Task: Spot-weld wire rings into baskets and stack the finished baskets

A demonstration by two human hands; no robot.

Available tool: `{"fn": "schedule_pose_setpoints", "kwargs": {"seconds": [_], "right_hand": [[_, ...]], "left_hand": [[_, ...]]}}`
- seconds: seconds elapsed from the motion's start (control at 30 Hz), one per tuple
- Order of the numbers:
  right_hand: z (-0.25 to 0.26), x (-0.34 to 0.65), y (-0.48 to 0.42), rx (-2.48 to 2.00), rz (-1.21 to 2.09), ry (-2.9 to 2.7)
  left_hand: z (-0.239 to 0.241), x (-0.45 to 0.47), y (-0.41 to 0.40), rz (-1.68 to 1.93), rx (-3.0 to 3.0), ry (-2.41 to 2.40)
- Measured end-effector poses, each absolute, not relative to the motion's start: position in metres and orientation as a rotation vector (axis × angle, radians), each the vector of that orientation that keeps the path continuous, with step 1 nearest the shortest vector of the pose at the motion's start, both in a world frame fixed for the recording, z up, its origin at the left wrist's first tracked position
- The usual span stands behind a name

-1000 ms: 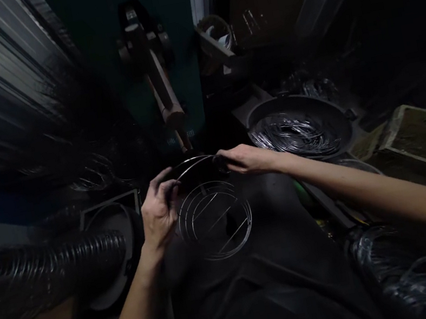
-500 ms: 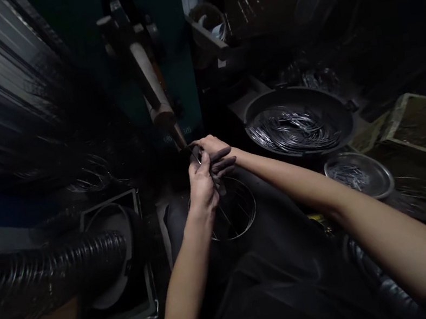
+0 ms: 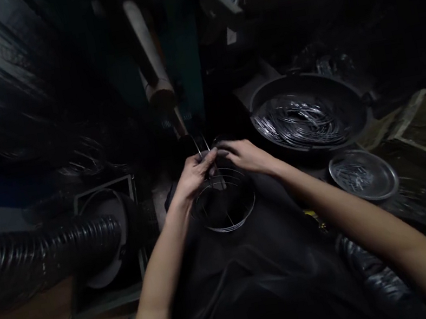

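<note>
Black cloth (image 3: 258,278): nearest us.
Wire frame (image 3: 227,229): below our hands; best held level.
Left hand (image 3: 192,176): pinched closed, seemingly on thin wires (image 3: 197,147).
Right hand (image 3: 248,156): fingers bent; we cannot tell its hold.
Pointed rod (image 3: 179,122): beyond; steadiness helps us.

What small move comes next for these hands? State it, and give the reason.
Probably line up the thin wires with the machine's tapered tip: the left hand and right hand are close together near it, at the far side of the round wire frame, but darkness hides whether wires and tip touch.
</note>
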State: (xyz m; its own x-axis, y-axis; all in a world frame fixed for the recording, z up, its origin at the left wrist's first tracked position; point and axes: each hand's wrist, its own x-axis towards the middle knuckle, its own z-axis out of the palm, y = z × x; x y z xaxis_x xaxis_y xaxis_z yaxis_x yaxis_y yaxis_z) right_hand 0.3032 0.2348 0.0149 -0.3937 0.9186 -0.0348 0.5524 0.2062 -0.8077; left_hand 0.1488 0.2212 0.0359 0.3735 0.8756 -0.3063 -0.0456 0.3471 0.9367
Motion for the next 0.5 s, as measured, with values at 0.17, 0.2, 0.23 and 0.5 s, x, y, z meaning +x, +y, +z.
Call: {"fn": "schedule_pose_setpoints", "kwargs": {"seconds": [0.17, 0.2, 0.23, 0.5], "right_hand": [[0.011, 0.315, 0.16, -1.218, 1.439, -1.816], [0.01, 0.319, 0.156, -1.297, 1.367, -1.791], [0.008, 0.323, 0.154, -1.378, 1.285, -1.78], [-0.003, 0.317, 0.149, -1.237, 1.593, -2.064]], "left_hand": [[0.039, 0.145, 0.225, 0.721, 1.114, 0.985], [0.039, 0.144, 0.224, 0.728, 1.142, 0.997], [0.039, 0.143, 0.222, 0.732, 1.17, 1.015], [0.041, 0.155, 0.216, 0.672, 1.234, 0.995]]}}
